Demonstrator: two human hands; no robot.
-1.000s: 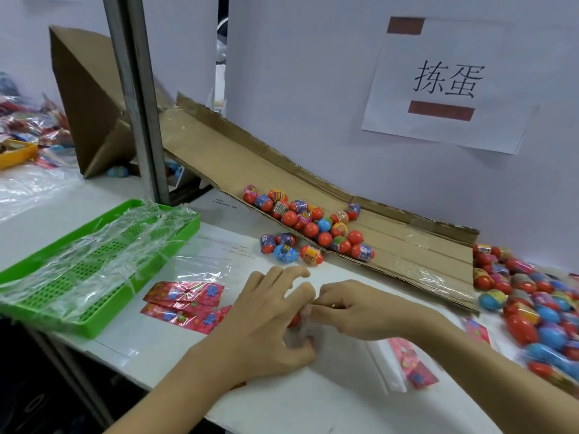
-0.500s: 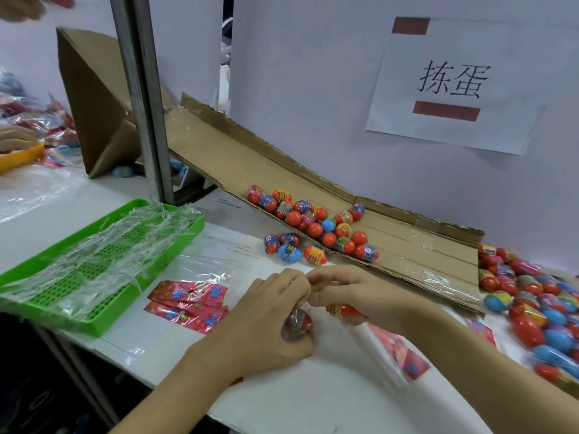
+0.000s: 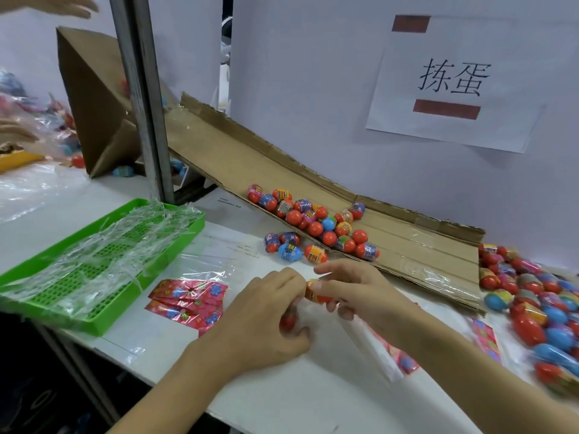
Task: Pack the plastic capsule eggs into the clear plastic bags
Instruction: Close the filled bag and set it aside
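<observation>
My left hand (image 3: 266, 311) grips a clear plastic bag (image 3: 299, 311) on the white table; a red capsule egg (image 3: 287, 321) shows inside it under my fingers. My right hand (image 3: 354, 292) pinches an orange-and-red capsule egg (image 3: 315, 292) right at the bag's mouth, touching my left fingertips. Several loose capsule eggs (image 3: 308, 219) lie at the foot of a cardboard ramp (image 3: 250, 161), and a few more eggs (image 3: 291, 247) sit on the table just beyond my hands.
A green tray (image 3: 94, 321) holding clear bags stands at the left. Red flowered bag headers (image 3: 188, 296) lie beside it. Filled egg bags (image 3: 539, 308) pile up at the right. A metal post (image 3: 141, 98) rises behind the tray. Another person's hand (image 3: 59, 4) shows top left.
My right hand has brought an orange-and-red egg from beneath its palm up to the bag's mouth beside my left fingers. The first red egg now sits deeper under my left hand.
</observation>
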